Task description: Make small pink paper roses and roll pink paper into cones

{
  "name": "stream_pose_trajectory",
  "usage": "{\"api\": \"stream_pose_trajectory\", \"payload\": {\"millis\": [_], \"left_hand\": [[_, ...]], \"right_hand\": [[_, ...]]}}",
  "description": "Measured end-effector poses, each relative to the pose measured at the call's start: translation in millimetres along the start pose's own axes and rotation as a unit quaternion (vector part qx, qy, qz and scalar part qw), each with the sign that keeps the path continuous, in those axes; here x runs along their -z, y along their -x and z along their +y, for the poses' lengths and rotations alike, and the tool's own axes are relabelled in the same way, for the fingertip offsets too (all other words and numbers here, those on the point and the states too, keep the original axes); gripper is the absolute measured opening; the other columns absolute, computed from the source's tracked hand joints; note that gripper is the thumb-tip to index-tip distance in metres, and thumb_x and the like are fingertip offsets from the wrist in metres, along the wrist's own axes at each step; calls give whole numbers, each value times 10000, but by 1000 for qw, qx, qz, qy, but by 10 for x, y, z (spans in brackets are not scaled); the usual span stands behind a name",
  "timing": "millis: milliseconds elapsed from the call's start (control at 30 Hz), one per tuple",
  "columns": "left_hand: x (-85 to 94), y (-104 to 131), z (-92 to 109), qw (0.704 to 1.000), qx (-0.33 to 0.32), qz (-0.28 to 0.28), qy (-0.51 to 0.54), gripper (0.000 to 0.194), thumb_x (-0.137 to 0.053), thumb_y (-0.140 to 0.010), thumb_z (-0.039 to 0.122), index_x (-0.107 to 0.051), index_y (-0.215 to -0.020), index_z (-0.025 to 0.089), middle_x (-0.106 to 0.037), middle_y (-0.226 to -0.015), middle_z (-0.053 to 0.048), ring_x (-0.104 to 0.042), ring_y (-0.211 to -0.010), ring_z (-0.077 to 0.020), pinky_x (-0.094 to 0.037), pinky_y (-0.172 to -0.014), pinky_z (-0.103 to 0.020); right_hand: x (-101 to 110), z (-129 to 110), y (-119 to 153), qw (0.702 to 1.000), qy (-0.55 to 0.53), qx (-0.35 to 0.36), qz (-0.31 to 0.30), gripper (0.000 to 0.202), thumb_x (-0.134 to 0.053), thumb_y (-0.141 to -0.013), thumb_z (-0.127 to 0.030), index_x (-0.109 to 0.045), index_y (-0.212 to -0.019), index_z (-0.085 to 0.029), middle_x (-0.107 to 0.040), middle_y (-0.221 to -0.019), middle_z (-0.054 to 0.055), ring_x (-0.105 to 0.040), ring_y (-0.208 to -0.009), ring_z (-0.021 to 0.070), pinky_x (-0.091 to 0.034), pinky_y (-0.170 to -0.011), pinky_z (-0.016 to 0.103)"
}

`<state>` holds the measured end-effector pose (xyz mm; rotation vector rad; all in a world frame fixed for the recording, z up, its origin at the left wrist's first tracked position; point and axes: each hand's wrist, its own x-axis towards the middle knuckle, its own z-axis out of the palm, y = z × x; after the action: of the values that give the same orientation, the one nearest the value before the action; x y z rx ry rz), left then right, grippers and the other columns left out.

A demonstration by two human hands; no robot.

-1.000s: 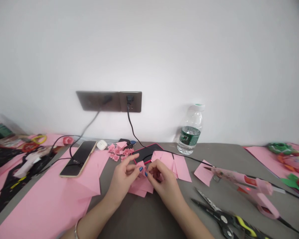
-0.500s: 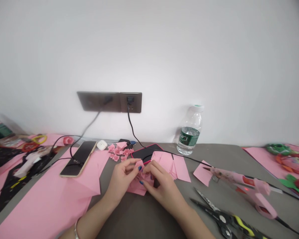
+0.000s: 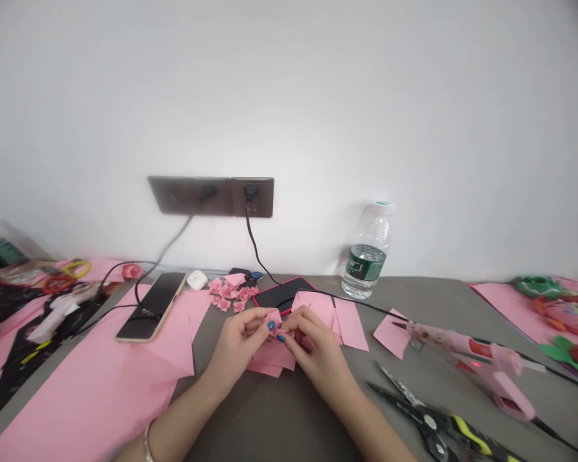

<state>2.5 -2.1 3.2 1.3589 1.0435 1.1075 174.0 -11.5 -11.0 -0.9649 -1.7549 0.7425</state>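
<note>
Between my two hands is a small piece of folded pink paper point(image 3: 272, 316), partly hidden by my fingers. My left hand point(image 3: 241, 343) pinches it from the left, thumb toward me. From the right, my right hand point(image 3: 313, 340) grips its other side with thumb and bent fingers. Beneath the hands, flat pink paper pieces point(image 3: 268, 367) lie on the grey table. Several small pink paper roses point(image 3: 228, 294) sit in a cluster just beyond my left hand. Past my right hand are more pink paper pieces point(image 3: 349, 324), some folded.
A pink glue gun point(image 3: 481, 359) with a red light lies at right, above black-and-yellow scissors point(image 3: 426, 414). A water bottle point(image 3: 366, 253) stands by the wall. Cables cross the table. At left lie a phone point(image 3: 153, 307), an earbud case point(image 3: 197, 280) and large pink sheets point(image 3: 101, 391).
My right thumb has shifted slightly up and toward the left thumb, and the right fingers have closed in on the folded paper. My left hand has barely moved.
</note>
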Motion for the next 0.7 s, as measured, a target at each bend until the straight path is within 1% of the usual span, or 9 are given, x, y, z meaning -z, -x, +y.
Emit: {"api": "stream_pose_trajectory", "payload": {"millis": [133,367,433,600,700], "left_hand": [[-9,4,30,1000,-1,-12,-2,255,-697,-819,399,-736,-867,151,-772,-808,-71,-730,-770,-217,-583,-730,-286],[-16,1,30,1000,16,-12,-1,282,-692,-816,432,-753,-838,158,-758,-768,-65,-708,-738,-214,-574,-712,-291],[-11,-5,15,1000,23,-14,-5,295,-691,-817,440,-758,-841,154,-751,-759,-64,-704,-727,-210,-569,-705,-287],[-4,-4,-30,999,28,-17,-7,304,-670,-833,445,-763,-854,156,-747,-771,-60,-704,-714,-207,-571,-699,-293],[-8,5,-48,999,27,-22,-9,305,-652,-850,443,-767,-869,161,-751,-780,-59,-711,-730,-211,-577,-709,-298]], "right_hand": [[-34,28,-16,999,-32,-24,33,100,-595,-885,-191,-596,-786,-209,-566,-787,17,-492,-653,146,-395,-564,255],[-47,30,-29,992,-90,-76,42,146,-653,-858,-314,-585,-778,-213,-573,-720,4,-494,-610,144,-402,-549,258],[-39,28,-29,992,-87,-78,43,153,-657,-854,-319,-588,-767,-213,-574,-708,3,-495,-606,145,-402,-546,259],[-24,20,-23,995,-51,-64,52,141,-639,-849,-269,-580,-734,-214,-561,-697,-1,-478,-599,145,-380,-537,257],[-30,24,-21,996,-43,-62,54,166,-637,-856,-282,-564,-724,-215,-552,-694,-4,-469,-594,142,-372,-531,255]]}}
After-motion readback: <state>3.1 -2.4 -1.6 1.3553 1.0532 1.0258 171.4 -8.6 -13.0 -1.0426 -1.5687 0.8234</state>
